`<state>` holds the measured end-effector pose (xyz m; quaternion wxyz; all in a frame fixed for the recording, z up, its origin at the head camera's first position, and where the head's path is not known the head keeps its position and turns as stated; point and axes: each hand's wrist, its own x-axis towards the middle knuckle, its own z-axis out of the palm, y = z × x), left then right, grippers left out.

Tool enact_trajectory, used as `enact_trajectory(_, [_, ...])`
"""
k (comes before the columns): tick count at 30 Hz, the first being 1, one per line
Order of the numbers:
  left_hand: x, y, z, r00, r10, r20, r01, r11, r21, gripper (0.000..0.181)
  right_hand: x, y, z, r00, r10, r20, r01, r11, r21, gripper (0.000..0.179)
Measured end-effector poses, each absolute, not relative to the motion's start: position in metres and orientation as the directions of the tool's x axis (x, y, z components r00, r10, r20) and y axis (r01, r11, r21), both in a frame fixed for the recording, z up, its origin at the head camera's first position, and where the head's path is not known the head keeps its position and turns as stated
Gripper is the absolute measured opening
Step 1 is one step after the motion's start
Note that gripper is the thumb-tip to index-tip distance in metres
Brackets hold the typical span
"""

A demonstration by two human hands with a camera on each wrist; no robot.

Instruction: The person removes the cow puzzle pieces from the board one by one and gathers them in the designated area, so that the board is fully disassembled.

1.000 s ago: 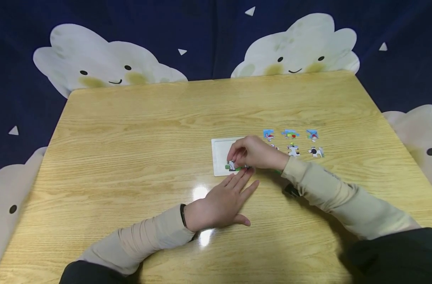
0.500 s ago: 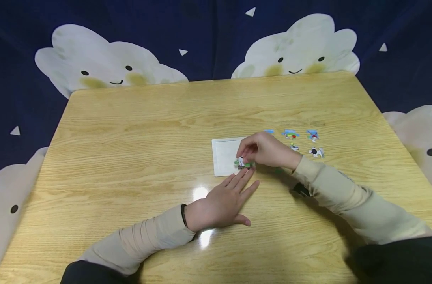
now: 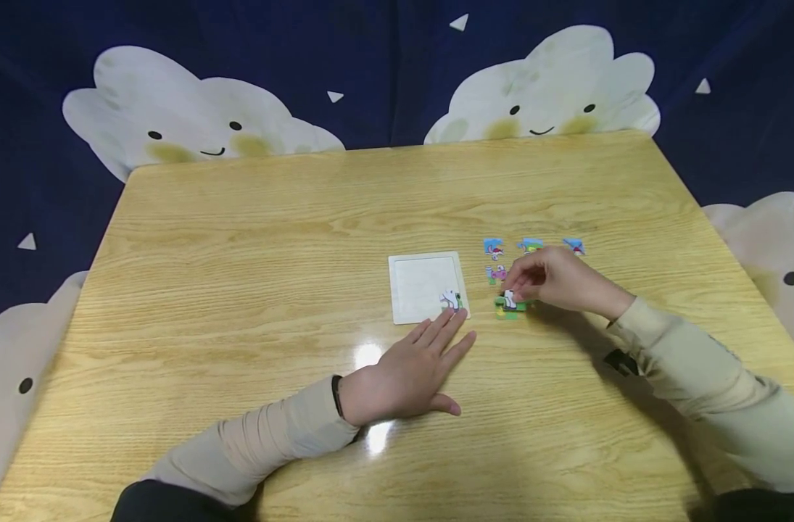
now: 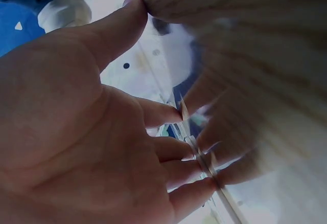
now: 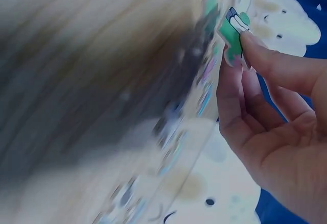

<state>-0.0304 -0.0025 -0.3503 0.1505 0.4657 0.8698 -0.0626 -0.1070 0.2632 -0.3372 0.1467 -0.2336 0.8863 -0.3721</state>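
Note:
My right hand (image 3: 560, 279) pinches a green and white jigsaw piece (image 5: 236, 32) between thumb and fingers, just over the loose pieces right of the tray. Flat on the table, with fingers spread, my left hand (image 3: 406, 370) touches the lower edge of a white square puzzle tray (image 3: 397, 290) with its fingertips. In the tray's lower right corner lies one white and green jigsaw piece (image 3: 450, 298). Below the held piece a green and yellow piece (image 3: 506, 315) shows in part. Some pieces are hidden behind my right hand.
Loose jigsaw pieces lie right of the tray: a blue and red one (image 3: 493, 247), a pink one (image 3: 496, 274), a blue and yellow one (image 3: 531, 243) and another blue one (image 3: 574, 245). A dark cloud-patterned curtain (image 3: 383, 72) hangs behind the wooden table (image 3: 273, 239).
My right hand has moved right, carrying the green and white jigsaw piece out of the tray to above the loose pieces. The left hand has stayed in place.

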Motion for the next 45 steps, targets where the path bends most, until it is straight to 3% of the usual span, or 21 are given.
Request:
enact_trajectory(12, [-0.03,-0.003,-0.35,-0.521,0.787,-0.331,0.822,0.567,0.053,0.097,-0.092,0.302,-0.343,-0.887,-0.448,-0.11,-0.275,0.706,-0.653,0.017])
enact_trajectory(26, [-0.03,-0.003,-0.35,-0.521,0.787,-0.331,0.818,0.571,0.067,0.097,-0.08,0.303,-0.349,-0.898,-0.44,-0.014,-0.376,0.784,-0.493,0.02])
enact_trajectory(36, [-0.03,-0.003,-0.35,-0.52,0.788,-0.329,0.82,0.569,0.067,0.097,-0.082,0.298,-0.346,-0.888,-0.46,0.022,-0.38,0.706,-0.598,0.021])
enact_trajectory(45, [-0.031,-0.003,-0.35,-0.519,0.793,-0.318,0.823,0.564,0.063,0.097,-0.099,0.252,-0.341,-0.861,-0.508,-0.008,-0.359,0.619,-0.698,0.015])
